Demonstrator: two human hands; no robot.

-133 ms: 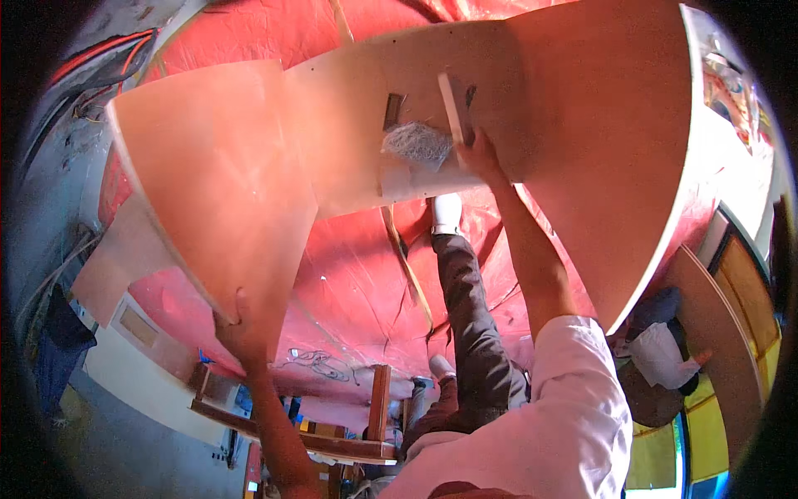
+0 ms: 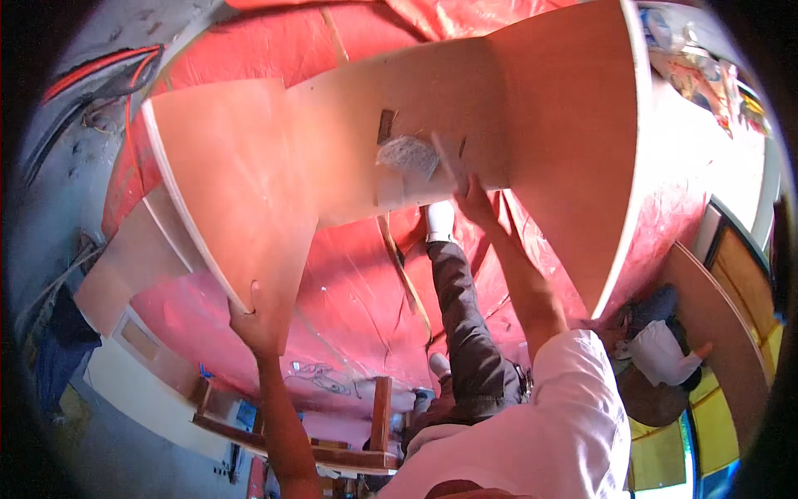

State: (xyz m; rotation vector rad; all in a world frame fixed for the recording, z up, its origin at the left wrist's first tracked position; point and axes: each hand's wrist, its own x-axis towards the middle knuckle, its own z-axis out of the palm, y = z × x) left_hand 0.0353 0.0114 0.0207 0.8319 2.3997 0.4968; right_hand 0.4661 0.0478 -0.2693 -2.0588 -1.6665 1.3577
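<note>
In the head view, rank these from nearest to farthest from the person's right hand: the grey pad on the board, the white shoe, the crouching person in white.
From the right hand:
1. Grey pad, just left, on the board.
2. White shoe, below left; nearly as near.
3. Crouching person, far lower right.

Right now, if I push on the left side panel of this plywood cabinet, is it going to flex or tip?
The left side panel looks thin and broad, so it would probably flex some. Your left hand grips its lower corner, which likely steadies it. It seems joined to the back panel, so tipping looks unlikely.
</note>
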